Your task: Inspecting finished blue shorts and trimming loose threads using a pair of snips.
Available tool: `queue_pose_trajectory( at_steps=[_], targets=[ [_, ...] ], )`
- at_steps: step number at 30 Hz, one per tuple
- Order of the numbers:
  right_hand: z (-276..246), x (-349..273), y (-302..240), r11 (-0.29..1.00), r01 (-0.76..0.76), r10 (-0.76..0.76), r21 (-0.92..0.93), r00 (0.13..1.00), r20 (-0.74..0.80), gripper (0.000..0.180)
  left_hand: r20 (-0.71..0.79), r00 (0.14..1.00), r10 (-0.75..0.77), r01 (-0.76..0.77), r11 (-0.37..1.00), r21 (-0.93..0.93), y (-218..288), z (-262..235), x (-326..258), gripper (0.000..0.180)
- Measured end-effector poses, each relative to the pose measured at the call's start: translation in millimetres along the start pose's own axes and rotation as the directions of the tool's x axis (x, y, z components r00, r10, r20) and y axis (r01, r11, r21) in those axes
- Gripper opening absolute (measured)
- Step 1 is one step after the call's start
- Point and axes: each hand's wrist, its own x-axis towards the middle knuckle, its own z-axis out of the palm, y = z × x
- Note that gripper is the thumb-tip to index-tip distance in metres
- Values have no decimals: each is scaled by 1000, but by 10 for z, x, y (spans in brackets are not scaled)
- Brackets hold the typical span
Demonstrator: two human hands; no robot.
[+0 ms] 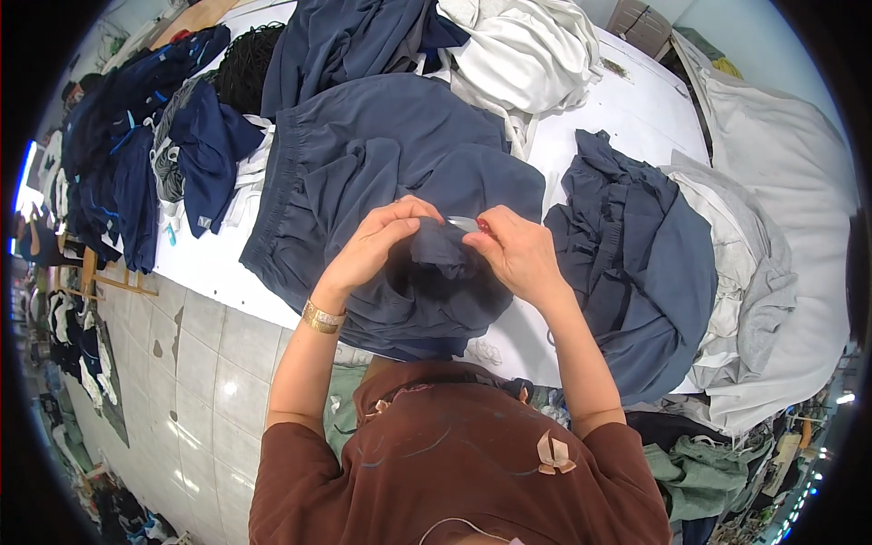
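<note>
Spread over the white table in front of me is a dark blue-grey pair of trousers [363, 173], its gathered elastic waistband on the left. My left hand [381, 236] pinches a bunched fold of this cloth between thumb and fingers. Close on its right, my right hand [518, 250] is closed in a pinch at the same bunched part. Between the two sets of fingertips shows a small pale, shiny strip [461, 223]; whether it is a blade or a label I cannot tell. The fingers partly cover it.
Right of me lies another dark blue-grey garment [636, 263] over white and grey cloth [758, 263]. At the back are more dark garments [341, 45] and a white cloth heap [522, 54]. Navy garments [109, 136] pile up on the left. The white table [204, 263] ends above a tiled floor.
</note>
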Motion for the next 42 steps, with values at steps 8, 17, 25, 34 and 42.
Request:
queue_pose_trajectory(
  at_steps=[8,17,25,34,42],
  targets=[
    [129,-53,-43,998,-30,30,51,999,-10,34,-52,990,-128,124,989,-80,-28,-53,-38,22],
    [189,12,-166,735,-378,364,563,920,142,21,-126,985,-119,117,993,-16,-67,3,-59,21],
    [222,32,-252,993,116,-118,-27,987,-106,23,-154,985,73,-5,913,407,-34,34,-38,16],
    [317,34,-245,695,-303,419,652,908,-24,9,-69,997,-30,28,999,-21,-94,24,-25,22],
    [184,-41,-47,811,-178,235,557,971,-31,22,-100,995,-14,2,994,-110,-79,0,-31,21]
  ],
)
